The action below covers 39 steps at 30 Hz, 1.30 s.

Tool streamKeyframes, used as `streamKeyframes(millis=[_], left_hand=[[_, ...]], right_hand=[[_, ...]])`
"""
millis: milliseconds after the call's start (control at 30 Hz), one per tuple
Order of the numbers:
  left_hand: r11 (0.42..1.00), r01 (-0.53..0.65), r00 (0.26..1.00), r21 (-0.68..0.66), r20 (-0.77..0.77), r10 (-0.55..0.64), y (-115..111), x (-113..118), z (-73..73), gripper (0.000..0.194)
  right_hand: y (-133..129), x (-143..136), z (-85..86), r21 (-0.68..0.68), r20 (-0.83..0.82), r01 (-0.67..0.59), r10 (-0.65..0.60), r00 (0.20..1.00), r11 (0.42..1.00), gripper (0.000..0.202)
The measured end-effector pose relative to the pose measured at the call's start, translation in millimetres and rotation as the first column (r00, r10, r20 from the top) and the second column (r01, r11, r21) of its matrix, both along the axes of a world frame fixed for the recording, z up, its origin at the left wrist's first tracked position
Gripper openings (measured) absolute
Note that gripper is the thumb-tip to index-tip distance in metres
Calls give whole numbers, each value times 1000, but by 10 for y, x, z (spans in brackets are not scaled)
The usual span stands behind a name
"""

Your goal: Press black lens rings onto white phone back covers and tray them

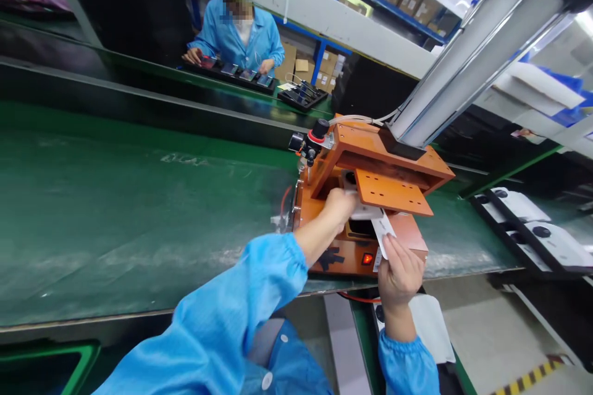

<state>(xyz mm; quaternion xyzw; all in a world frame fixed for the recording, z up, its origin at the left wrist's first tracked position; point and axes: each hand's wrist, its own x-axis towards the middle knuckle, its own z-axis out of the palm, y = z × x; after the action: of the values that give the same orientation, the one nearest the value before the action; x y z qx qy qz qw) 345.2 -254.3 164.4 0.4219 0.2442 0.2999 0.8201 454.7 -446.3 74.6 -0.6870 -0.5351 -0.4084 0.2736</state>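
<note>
An orange press machine [393, 142] stands on the green bench, with a flat orange plate [393, 191] under its top frame. My left hand [340, 207] reaches into the opening, fingers curled at a white piece [365, 211] that lies partly under the plate. A black round spot shows just beyond those fingers; their tips are hidden. In front of the machine, my right hand [402, 270] pinches a narrow white flat strip [382, 231] with small dark print. Whether the strip is joined to the white piece, I cannot tell. Below it, a black recess shows in the machine's base.
A lit red switch [367, 258] sits on the machine's front. At its left is a pressure regulator [315, 141]. White panels with black round spots [549, 241] rest in black trays at right. Another white panel [430, 327] lies below my right arm. A co-worker [243, 31] handles trayed devices opposite.
</note>
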Motion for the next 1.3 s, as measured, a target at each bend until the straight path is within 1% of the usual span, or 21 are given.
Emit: streamKeyframes(millis=[100, 133, 167, 200, 233, 300, 367, 400, 533, 567, 667, 767, 833, 933, 967, 1033, 1100, 1167, 1233, 1267, 1300], left_hand=[[997, 60, 994, 53, -92, -55, -193, -577, -172, 13], [991, 113, 987, 78, -124, -103, -281, -820, -250, 14], [970, 193, 971, 150, -170, -167, -369, -1072, -332, 19], [945, 241, 954, 221, -233, -189, -453, -1319, -414, 24], [907, 306, 926, 288, -313, -213, -531, -1548, -495, 27], [803, 442, 848, 399, -479, -228, -667, -1912, -649, 32], [720, 515, 802, 465, -558, -213, -790, -2130, -798, 33], [702, 519, 800, 487, -566, -198, -847, -2190, -873, 33], [694, 476, 826, 540, -545, -142, -1022, -2257, -1150, 32], [681, 475, 828, 558, -544, -132, -1046, -2257, -1204, 31], [582, 471, 846, 663, -525, -87, -1071, -2247, -1294, 29], [473, 441, 883, 763, -462, -78, -1049, -2219, -1274, 23], [432, 421, 901, 798, -425, -93, -1032, -2192, -1226, 19], [382, 389, 915, 838, -401, -54, -1024, -2143, -1163, 17], [350, 379, 918, 857, -397, -21, -1023, -2122, -1151, 17], [246, 366, 919, 898, -391, 58, -1016, -2071, -1143, 17], [120, 376, 911, 919, -390, 132, -996, -2008, -1151, 17], [36, 396, 901, 918, -396, 179, -964, -1941, -1171, 16], [8, 407, 891, 913, -399, 218, -930, -1884, -1198, 16], [2, 409, 887, 913, -398, 236, -914, -1862, -1213, 17], [-4, 409, 884, 913, -395, 252, -901, -1845, -1228, 18]], right_hand=[[78, -10, 97, -13, 55, -13, 14, 998, 1000, 51], [103, -18, 147, -17, 67, -17, 18, 998, 1000, 52], [132, -27, 204, -30, 68, -21, 23, 997, 999, 53], [169, -36, 265, -59, 57, -24, 28, 998, 998, 52], [215, -41, 326, -97, 38, -29, 33, 999, 995, 51], [336, -45, 433, -190, 2, -58, 60, 998, 980, 47], [477, -43, 502, -267, -14, -83, 82, 997, 960, 41], [545, -42, 522, -295, -20, -87, 85, 996, 952, 39], [709, -40, 538, -369, -90, -92, 63, 994, 925, 38], [719, -35, 537, -369, -115, -106, 67, 991, 923, 38], [705, 0, 539, -372, -206, -184, 112, 972, 910, 37], [659, 47, 569, -428, -305, -264, 138, 942, 864, 31], [630, 59, 605, -482, -352, -299, 130, 927, 823, 32], [617, 7, 660, -563, -370, -295, 85, 925, 772, 47], [619, -31, 669, -575, -364, -277, 62, 929, 770, 52], [608, -126, 653, -572, -341, -240, 39, 939, 785, 57], [533, -223, 571, -528, -297, -211, 54, 953, 823, 56], [351, -295, 404, -398, -246, -153, 55, 968, 905, 52], [68, -320, 154, -158, -238, -27, -12, 971, 987, 46], [-96, -311, 9, -42, -270, 54, -63, 961, 998, 43], [-262, -289, -139, 38, -310, 122, -105, 945, 992, 40]])
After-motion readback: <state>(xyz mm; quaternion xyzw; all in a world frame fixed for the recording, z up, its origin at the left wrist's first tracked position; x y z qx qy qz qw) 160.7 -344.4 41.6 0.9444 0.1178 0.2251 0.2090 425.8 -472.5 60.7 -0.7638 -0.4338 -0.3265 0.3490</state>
